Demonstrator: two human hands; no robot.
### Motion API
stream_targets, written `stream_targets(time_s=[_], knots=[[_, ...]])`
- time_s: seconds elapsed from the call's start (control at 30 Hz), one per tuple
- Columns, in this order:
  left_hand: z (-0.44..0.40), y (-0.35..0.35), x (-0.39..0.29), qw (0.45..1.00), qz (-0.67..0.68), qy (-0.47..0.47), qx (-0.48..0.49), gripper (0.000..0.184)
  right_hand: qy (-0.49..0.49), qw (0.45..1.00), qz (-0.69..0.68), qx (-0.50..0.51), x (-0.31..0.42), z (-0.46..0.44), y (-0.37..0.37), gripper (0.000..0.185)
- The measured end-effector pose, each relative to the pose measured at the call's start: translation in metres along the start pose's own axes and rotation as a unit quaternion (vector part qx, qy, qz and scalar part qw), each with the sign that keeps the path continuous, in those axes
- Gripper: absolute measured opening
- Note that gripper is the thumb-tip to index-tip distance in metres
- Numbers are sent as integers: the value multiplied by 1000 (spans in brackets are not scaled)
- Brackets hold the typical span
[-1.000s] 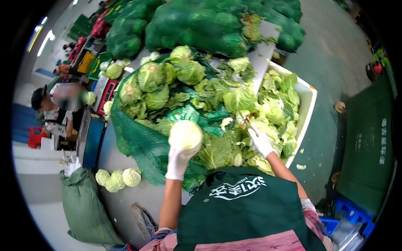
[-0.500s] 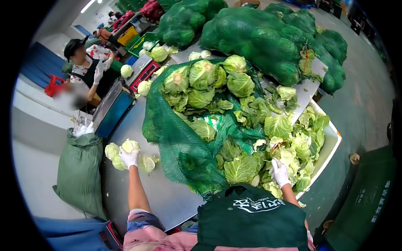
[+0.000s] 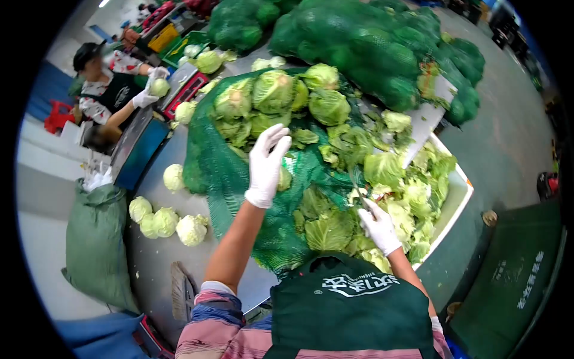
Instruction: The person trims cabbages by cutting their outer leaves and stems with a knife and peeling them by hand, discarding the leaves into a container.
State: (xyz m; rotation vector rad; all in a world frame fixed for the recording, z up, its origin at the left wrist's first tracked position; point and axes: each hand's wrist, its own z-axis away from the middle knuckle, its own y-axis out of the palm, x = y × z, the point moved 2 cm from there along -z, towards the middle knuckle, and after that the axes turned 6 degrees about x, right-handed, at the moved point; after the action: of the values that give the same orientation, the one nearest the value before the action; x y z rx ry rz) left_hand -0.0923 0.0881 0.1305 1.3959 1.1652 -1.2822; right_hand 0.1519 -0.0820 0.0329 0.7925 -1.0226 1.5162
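My left hand (image 3: pixel 267 167), in a white glove, is open and empty, its fingers stretched out over the opened green mesh bag (image 3: pixel 230 203). Just beyond the fingertips sit several untrimmed cabbages (image 3: pixel 272 91) inside the bag. In my gloved right hand (image 3: pixel 380 227) is a knife (image 3: pixel 357 186), its thin blade pointing up and away from me; the handle is hidden by the fingers. Below that hand lie loose outer cabbage leaves (image 3: pixel 329 230), heaped in and around a white box (image 3: pixel 457 206). Several pale trimmed cabbages (image 3: pixel 192 230) rest on the metal table to the left.
Full green mesh bags (image 3: pixel 353 51) are piled at the back. A co-worker (image 3: pixel 110 84) at the left holds a cabbage (image 3: pixel 159 87) near a red-framed scale (image 3: pixel 190 93). A brush (image 3: pixel 180 290) lies at the table's near left, beside a green sack (image 3: pixel 98 245).
My left hand has let go of a trimmed cabbage on the left and swung right, up over the mesh bag. My right hand has moved slightly away from me. The co-worker now holds a cabbage.
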Motion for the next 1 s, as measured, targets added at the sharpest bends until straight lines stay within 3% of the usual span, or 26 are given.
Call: stream_targets(time_s=[0.07, 0.13, 0.2, 0.27, 0.37, 0.5, 0.67, 0.73, 1.0], knots=[[4, 48, -2, 963, -256, 78, 1, 44, -169, 978, 78, -97, 22, 11, 1, 30], [8, 82, -7, 835, -494, 240, 39, 53, -149, 982, 64, -94, 50, 31, -10, 23], [11, 104, -4, 739, -598, 290, 106, 56, -89, 995, 1, -40, 78, 56, -21, 21], [17, 118, 10, 713, -617, 283, 178, 60, -147, 988, 31, -26, 77, 64, -27, 18], [29, 129, 21, 636, -681, 265, 247, 61, -124, 991, 39, -31, 76, 78, -24, 16], [38, 131, 25, 602, -710, 245, 272, 61, -67, 997, 28, 12, 61, 86, -22, 18], [44, 129, 37, 535, -755, 257, 280, 63, -79, 997, -15, 7, 55, 89, -14, 18], [47, 128, 33, 513, -771, 235, 295, 62, -130, 989, 60, -25, 52, 89, -12, 20], [49, 125, 35, 540, -751, 239, 296, 63, -55, 998, 2, 44, 42, 89, -9, 23]])
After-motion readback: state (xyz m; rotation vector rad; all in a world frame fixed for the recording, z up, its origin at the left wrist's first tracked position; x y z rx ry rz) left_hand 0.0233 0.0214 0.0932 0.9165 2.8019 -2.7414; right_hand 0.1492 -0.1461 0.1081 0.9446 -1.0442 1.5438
